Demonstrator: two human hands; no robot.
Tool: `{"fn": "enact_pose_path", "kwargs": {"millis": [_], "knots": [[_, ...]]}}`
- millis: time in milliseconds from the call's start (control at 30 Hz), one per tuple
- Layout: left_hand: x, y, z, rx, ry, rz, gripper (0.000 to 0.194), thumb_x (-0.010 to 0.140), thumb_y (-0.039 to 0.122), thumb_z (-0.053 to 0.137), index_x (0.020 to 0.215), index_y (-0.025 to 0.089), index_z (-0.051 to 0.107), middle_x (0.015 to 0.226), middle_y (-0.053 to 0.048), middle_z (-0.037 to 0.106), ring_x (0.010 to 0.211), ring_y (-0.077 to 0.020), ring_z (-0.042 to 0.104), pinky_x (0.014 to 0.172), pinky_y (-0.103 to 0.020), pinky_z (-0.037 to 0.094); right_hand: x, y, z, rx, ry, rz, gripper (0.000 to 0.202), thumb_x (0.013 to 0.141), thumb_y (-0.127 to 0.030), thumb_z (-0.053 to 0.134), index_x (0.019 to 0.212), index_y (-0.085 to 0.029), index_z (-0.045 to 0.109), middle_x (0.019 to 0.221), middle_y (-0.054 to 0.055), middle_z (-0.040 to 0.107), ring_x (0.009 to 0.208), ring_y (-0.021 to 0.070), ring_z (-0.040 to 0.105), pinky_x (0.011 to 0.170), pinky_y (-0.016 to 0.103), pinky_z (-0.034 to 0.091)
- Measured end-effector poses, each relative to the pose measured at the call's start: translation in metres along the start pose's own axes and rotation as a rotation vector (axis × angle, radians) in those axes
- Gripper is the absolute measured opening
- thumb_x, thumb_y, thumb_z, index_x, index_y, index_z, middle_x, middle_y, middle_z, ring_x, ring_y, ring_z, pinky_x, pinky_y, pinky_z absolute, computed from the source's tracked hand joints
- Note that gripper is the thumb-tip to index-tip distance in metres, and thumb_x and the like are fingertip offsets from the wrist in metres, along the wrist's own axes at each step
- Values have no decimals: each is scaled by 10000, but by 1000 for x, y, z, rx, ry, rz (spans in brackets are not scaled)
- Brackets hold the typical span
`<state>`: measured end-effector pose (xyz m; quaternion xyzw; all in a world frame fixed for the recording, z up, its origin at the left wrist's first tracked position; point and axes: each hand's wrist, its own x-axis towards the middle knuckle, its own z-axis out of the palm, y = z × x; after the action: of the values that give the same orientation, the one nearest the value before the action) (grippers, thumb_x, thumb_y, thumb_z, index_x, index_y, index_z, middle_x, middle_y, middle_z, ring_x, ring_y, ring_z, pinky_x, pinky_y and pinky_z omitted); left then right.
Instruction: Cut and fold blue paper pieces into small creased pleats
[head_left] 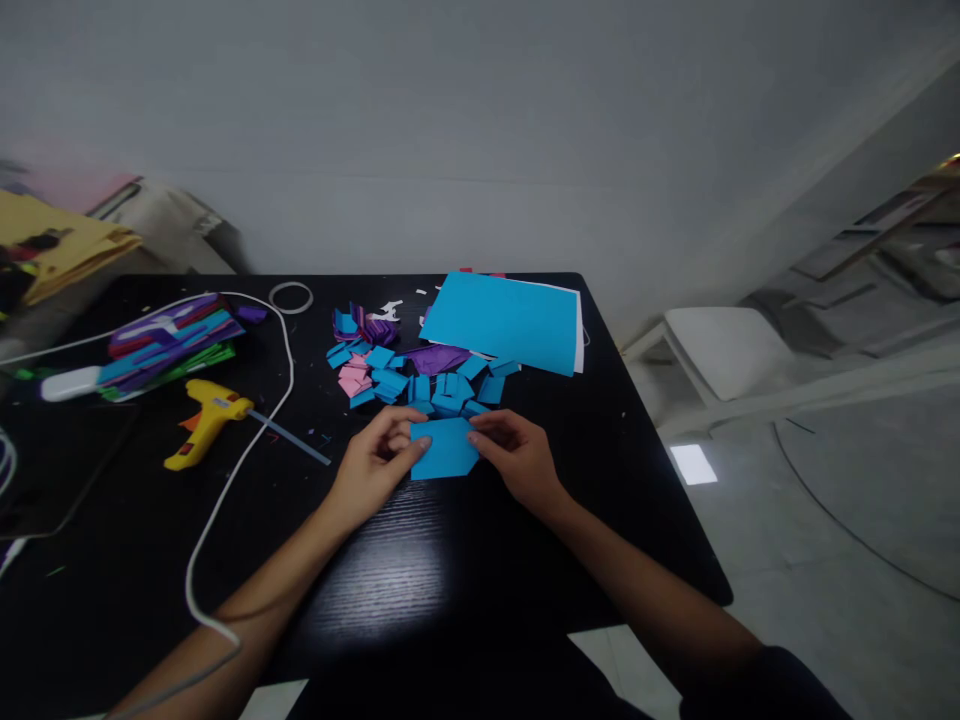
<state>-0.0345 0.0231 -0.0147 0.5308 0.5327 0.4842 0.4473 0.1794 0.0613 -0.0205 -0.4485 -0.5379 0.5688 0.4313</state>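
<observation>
A small blue sheet of paper (pixel 444 450) is held up between my two hands over the near middle of the black table. My left hand (pixel 379 455) pinches its left side, thumb on the face turned toward me. On the opposite side, my right hand (pixel 519 452) grips the upper right edge between thumb and fingers. The sheet's lower right corner looks cut off or folded at a slant. Just beyond it lie several small folded blue paper pieces (pixel 448 388), along with some folded pink pieces (pixel 355 376).
Large blue sheets (pixel 499 318) lie at the back right. A yellow glue gun (pixel 208 420) with a glue stick rests left, beside a white cable (pixel 291 350). Behind it sit bundled coloured materials (pixel 172 340) and a tape ring (pixel 291 297). A white stool (pixel 726 350) stands right of the table.
</observation>
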Motion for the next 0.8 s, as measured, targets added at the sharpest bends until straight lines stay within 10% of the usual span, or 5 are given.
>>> {"fn": "enact_pose_path", "kwargs": {"millis": [800], "knots": [[1, 6, -4, 102, -40, 45, 129, 855, 274, 709, 916, 215, 806, 762, -16, 694, 548, -111, 486, 521, -236, 384, 1, -3, 1, 105, -109, 24, 96, 761, -280, 781, 796, -211, 725, 830, 19, 727, 782, 186, 695, 708, 311, 586]]}}
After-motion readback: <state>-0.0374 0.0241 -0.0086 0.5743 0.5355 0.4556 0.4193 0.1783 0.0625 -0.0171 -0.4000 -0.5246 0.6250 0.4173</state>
